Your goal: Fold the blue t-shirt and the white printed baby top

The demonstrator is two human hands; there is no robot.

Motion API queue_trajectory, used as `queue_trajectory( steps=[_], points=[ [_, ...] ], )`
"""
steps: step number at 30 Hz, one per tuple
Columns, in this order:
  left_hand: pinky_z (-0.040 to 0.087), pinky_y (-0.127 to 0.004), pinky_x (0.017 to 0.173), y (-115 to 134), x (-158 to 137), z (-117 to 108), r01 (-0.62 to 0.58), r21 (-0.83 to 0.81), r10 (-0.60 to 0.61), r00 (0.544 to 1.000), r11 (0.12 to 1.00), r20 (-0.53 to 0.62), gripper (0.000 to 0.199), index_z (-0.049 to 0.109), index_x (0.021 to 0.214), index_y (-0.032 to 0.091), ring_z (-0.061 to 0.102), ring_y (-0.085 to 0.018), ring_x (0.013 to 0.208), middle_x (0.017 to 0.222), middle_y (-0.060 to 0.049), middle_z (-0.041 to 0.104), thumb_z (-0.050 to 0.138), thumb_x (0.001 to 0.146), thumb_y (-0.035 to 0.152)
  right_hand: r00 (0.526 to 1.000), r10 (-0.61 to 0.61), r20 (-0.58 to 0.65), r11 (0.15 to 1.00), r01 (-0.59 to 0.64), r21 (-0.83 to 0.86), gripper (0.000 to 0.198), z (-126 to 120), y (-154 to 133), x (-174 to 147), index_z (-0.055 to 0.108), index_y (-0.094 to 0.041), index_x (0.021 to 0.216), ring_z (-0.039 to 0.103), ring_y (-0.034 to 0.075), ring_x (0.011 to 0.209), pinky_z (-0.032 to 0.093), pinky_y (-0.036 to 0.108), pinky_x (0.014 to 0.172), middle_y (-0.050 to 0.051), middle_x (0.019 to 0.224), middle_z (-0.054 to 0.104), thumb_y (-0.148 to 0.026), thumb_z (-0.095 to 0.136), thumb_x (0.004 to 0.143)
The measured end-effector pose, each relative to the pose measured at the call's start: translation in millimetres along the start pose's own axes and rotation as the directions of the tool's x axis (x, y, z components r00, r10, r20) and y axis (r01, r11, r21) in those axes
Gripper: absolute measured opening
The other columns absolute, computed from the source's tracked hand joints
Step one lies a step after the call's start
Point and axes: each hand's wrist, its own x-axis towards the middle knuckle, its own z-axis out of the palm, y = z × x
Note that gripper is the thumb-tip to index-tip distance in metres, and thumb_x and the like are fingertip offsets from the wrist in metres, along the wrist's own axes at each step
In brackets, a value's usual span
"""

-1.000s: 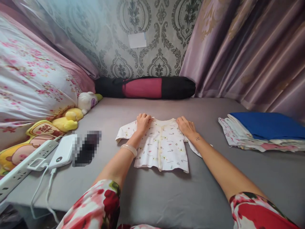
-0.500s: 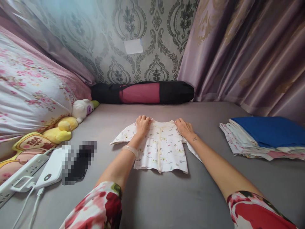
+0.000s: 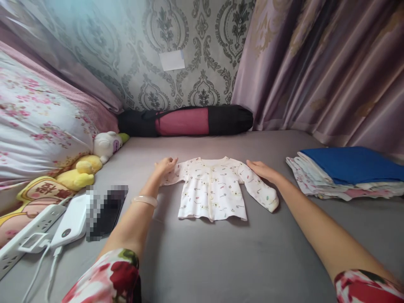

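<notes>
A small white baby shirt with a tiny print and a buttoned front lies flat on the grey sheet, its collar away from me. My left hand rests over the sleeve on the left, covering part of it, with the fingers loosely extended. Beside the upper edge of the right-hand sleeve, my right hand lies with its fingers stretched out. That sleeve slants down toward me, its cuff in plain view.
Folded clothes topped by a blue piece are stacked on the right. To the left are plush toys, a power strip, a white power bank and a phone. A black-and-red long bag lies along the wall.
Both hands have moved outward from the shirt's shoulders to its sleeves. The shirt's sleeves are more spread out, and the view has shifted slightly.
</notes>
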Motion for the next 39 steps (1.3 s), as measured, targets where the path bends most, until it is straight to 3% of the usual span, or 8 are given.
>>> queue_trajectory(
  steps=[3,7,14,18,25,29,33,39],
  points=[
    [0.037,-0.047,0.098,-26,-7,-8,0.041,-0.065,-0.042,0.999,0.997,-0.007,0.043,0.069,0.091,0.019,0.063,-0.032,0.105,0.1,-0.012,0.073,0.04,0.089,0.05,0.99,0.09,0.105,0.989,-0.101,0.107,0.051,-12,15,-17,0.061,-0.017,0.075,0.057,0.016,0.064,0.041,0.024,0.055,0.004,0.069,0.065,-0.066,0.05,0.083],
    [0.046,-0.032,0.078,-51,-22,-17,0.042,-0.138,-0.043,0.999,0.99,-0.007,0.035,0.069,0.082,0.019,0.065,-0.026,0.086,0.08,-0.006,0.072,0.052,0.08,0.05,0.972,0.13,0.198,0.984,-0.15,0.093,0.057,-26,29,-35,0.066,-0.016,0.083,0.058,0.016,0.064,0.041,0.025,0.054,0.006,0.073,0.067,-0.072,0.059,0.072],
    [0.036,-0.024,0.056,-67,-49,-31,-0.017,-0.469,0.086,0.988,0.883,0.127,0.039,0.068,0.074,0.017,0.052,-0.016,0.063,0.063,0.0,0.062,0.07,0.056,0.051,0.959,0.109,0.263,0.994,-0.109,-0.015,0.051,-43,55,-54,0.072,-0.021,0.091,0.065,0.022,0.081,0.046,0.027,0.059,0.009,0.095,0.073,-0.064,0.07,0.065],
    [0.031,-0.023,0.052,-64,-55,-32,0.011,-0.535,0.099,0.979,0.845,0.176,0.041,0.061,0.071,0.017,0.048,-0.013,0.057,0.059,0.003,0.055,0.074,0.051,0.05,0.948,0.123,0.294,0.992,-0.119,-0.029,0.046,-41,58,-59,0.071,-0.02,0.087,0.064,0.02,0.077,0.046,0.027,0.061,0.008,0.089,0.073,-0.06,0.072,0.063],
    [0.032,-0.022,0.051,-59,-47,-27,-0.108,-0.628,0.127,0.992,0.771,-0.014,0.047,0.051,0.077,0.019,0.047,-0.011,0.054,0.061,0.005,0.049,0.074,0.053,0.052,0.997,0.033,0.068,0.999,-0.03,-0.035,0.031,-42,52,-60,0.064,-0.019,0.076,0.059,0.018,0.068,0.043,0.028,0.062,0.003,0.072,0.067,-0.049,0.063,0.068],
    [0.031,-0.021,0.048,-59,-42,-29,-0.145,-0.589,0.133,0.989,0.795,-0.064,0.049,0.054,0.084,0.019,0.045,-0.01,0.051,0.06,0.006,0.047,0.069,0.057,0.057,0.995,0.069,-0.072,0.997,-0.071,-0.018,0.027,-45,51,-59,0.061,-0.02,0.085,0.058,0.018,0.064,0.042,0.027,0.057,0.003,0.069,0.065,-0.045,0.058,0.074],
    [0.032,-0.022,0.051,-62,-34,-30,-0.218,-0.392,0.173,0.974,0.894,-0.148,0.044,0.06,0.085,0.019,0.044,-0.012,0.055,0.061,0.004,0.044,0.061,0.063,0.057,0.973,-0.054,-0.225,0.973,0.0,-0.232,0.028,-49,56,-55,0.063,-0.022,0.089,0.061,0.022,0.078,0.045,0.031,0.068,0.006,0.084,0.069,-0.047,0.055,0.079],
    [0.043,-0.027,0.072,-65,-27,-24,-0.226,-0.116,0.199,0.958,0.967,-0.206,0.031,0.066,0.091,0.02,0.055,-0.021,0.079,0.077,-0.003,0.06,0.055,0.073,0.043,0.958,-0.16,-0.238,0.884,0.031,-0.466,0.032,-48,76,-49,0.067,-0.02,0.102,0.061,0.025,0.098,0.044,0.034,0.087,0.01,0.105,0.068,-0.04,0.048,0.087]
  ],
)
